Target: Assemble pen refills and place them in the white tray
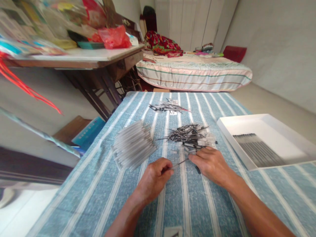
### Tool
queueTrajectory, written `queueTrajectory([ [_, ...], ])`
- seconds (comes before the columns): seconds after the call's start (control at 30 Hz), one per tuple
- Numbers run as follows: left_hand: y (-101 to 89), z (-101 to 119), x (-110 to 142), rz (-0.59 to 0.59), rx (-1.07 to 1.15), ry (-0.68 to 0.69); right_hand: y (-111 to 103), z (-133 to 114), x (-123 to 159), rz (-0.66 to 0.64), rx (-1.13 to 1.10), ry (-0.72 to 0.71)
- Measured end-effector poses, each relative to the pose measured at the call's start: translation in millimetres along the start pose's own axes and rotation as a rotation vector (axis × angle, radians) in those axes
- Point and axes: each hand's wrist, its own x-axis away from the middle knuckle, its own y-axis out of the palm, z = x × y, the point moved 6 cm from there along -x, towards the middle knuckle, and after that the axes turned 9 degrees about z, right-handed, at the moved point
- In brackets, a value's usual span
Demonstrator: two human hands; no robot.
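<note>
A pen refill point(183, 162), thin and dark, spans the gap between my two hands. My left hand point(160, 171) pinches its left end between thumb and fingers. My right hand point(206, 163) is closed at the other end, just in front of a loose pile of black and clear pen parts point(189, 134); its fingertips partly hide what they grip. To the left of the pile lies a stack of pale, translucent pen barrels point(135, 144), side by side. A small black piece point(197, 170) rests on the cloth under my right hand.
At right, an open white box point(283, 136) holds a row of pens point(258, 149). Thin loose parts point(169, 107) lie on paper at the far end of the striped cloth point(98, 197). A cluttered side table point(81, 61) stands left; a bed point(197, 70) is beyond.
</note>
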Motion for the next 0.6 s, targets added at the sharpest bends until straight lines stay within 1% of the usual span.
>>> queueTrajectory([
  [0.17, 5.5, -2.4, 1.5, -0.006, 0.2, -0.087, -10.6, -27.3, -6.7, 0.15, -0.05, -0.058],
  [0.23, 7.5, -3.5, 2.0, -0.002, 0.301, -0.13, -16.8, -35.3, -8.6, 0.21, -0.094, -0.053],
  [0.3, 6.8, -4.7, 2.4, 0.026, 0.424, -0.182, -23.6, -32.8, -8.8, 0.279, -0.156, 0.003],
  [0.37, 2.9, -5.4, 2.9, 0.079, 0.542, -0.223, -27.5, -17.9, -6.1, 0.338, -0.202, 0.111],
  [0.4, 0.3, -5.1, 3.2, 0.109, 0.595, -0.23, -26.8, -6.9, -3.6, 0.347, -0.207, 0.179],
  [0.47, -4.8, -3.8, 3.9, 0.158, 0.69, -0.22, -20.0, 18.2, 3.4, 0.307, -0.173, 0.327],
  [0.5, -6.8, -3.0, 4.1, 0.177, 0.734, -0.207, -13.8, 30.4, 7.7, 0.249, -0.15, 0.4],
  [0.57, -9.9, -2.5, 4.6, 0.215, 0.809, -0.179, 1.0, 50.3, 17.4, 0.082, -0.131, 0.535],
  [0.6, -10.7, -2.8, 4.7, 0.231, 0.834, -0.169, 8.1, 56.5, 22.1, -0.013, -0.145, 0.585],
])
